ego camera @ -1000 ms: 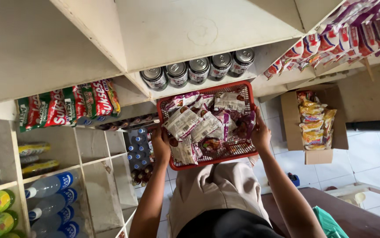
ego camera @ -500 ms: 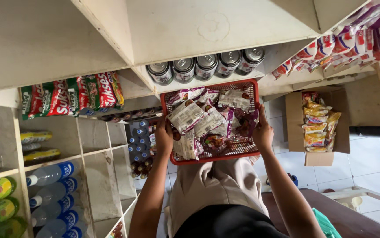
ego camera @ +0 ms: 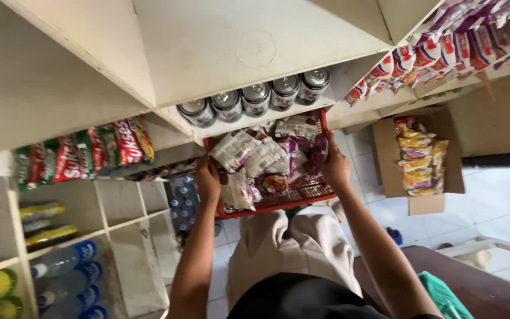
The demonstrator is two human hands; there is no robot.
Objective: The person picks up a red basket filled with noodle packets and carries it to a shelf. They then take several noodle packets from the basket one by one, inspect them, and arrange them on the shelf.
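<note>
While both hands, left [ego camera: 208, 182] and right [ego camera: 334, 168], clamp the red basket [ego camera: 278, 204], white and purple sachets [ego camera: 264, 156] fill it.

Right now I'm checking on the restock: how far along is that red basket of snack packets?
Done: the shelf above already carries a row of dark cans. In hand: the left hand and right hand grip the sides of the red basket, held just under that shelf. Left: the snack packets all lie in the basket, and more packets sit in the cardboard box on the floor.
</note>
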